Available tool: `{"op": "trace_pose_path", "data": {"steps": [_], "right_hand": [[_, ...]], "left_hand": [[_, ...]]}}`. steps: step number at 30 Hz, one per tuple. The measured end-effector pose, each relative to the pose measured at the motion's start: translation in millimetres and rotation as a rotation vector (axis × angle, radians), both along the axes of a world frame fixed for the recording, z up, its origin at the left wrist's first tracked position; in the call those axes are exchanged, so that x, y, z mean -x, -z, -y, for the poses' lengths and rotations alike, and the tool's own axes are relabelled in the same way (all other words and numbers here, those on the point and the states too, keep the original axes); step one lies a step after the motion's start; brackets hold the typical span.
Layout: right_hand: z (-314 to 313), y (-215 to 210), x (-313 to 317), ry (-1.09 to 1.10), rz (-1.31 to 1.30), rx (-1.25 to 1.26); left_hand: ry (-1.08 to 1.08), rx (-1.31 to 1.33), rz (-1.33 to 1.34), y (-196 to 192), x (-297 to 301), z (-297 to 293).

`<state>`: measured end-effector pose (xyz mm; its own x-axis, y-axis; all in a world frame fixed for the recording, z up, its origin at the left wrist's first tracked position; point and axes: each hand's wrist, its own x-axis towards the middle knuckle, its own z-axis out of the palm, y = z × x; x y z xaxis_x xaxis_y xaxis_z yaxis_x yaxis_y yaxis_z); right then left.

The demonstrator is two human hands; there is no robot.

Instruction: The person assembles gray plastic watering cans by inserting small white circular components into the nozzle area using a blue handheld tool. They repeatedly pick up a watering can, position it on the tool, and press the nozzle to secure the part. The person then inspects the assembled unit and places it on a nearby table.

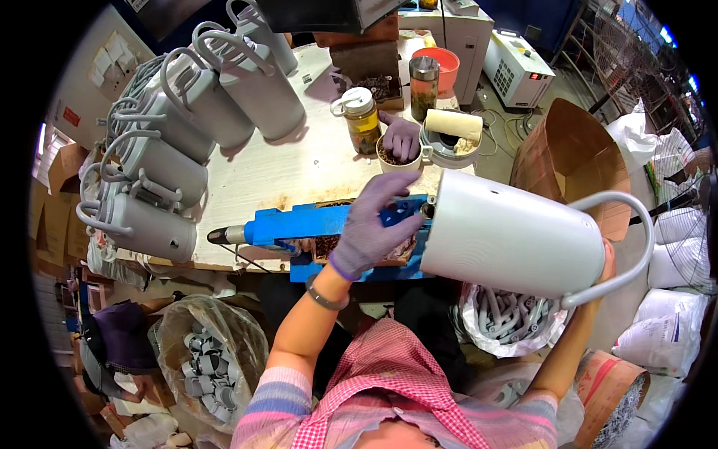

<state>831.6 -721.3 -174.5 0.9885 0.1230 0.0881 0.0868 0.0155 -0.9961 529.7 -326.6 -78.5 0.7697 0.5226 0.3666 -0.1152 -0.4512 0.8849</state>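
Observation:
A large pale grey cylindrical can (516,236) with a curved tube handle (636,224) lies sideways before me. My right hand (609,262), bare and partly hidden behind it, grips its far right end by the handle. My left hand (370,224) wears a purple-grey glove. Its thumb and fingers are spread over a blue bench machine (303,223), pointing toward the can's left rim, with nothing visible between them. The machine's dark end fitting (428,209) sits at that rim. Small brown pieces (327,247) lie in a tray under the machine.
Several similar grey cans (262,90) stand along the table's left side. A lidded jar (361,120), a purple glove (402,141) on a cup, a tumbler (424,86) and a red bowl (446,67) are behind. Bags of grey parts (209,374) and curved tubes (512,318) flank me.

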Motion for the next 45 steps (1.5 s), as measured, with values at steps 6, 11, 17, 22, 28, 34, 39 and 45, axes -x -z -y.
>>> {"op": "trace_pose_path", "data": {"steps": [6, 11, 17, 22, 28, 34, 39, 45], "right_hand": [[-135, -37, 32, -0.182, 0.283, 0.002], [-221, -36, 96, -0.287, 0.497, 0.04], [-262, -11, 123, -0.447, 0.475, -0.15], [-264, 3, 120, -0.461, 0.474, -0.124], [-240, 15, 104, -0.684, 0.475, -0.016], [-64, 124, 36, -0.474, -0.423, 0.606], [-19, 276, 110, -0.735, -0.401, 1.617], [8, 270, 130, -0.266, -0.189, 0.996]], "left_hand": [[-0.074, 0.4, -0.027, 39, 70, 2], [-0.523, 0.476, 0.107, 32, 98, -3], [-0.61, 0.374, 0.118, 63, 140, -28], [-0.609, 0.364, 0.074, 69, 145, -29], [-0.703, 0.332, 0.104, 70, 139, -26], [-0.641, 0.334, 0.178, 77, 147, -30], [-0.62, 0.31, 0.056, 75, 144, -33], [-0.654, 0.241, 0.024, 61, 142, -31]]}}
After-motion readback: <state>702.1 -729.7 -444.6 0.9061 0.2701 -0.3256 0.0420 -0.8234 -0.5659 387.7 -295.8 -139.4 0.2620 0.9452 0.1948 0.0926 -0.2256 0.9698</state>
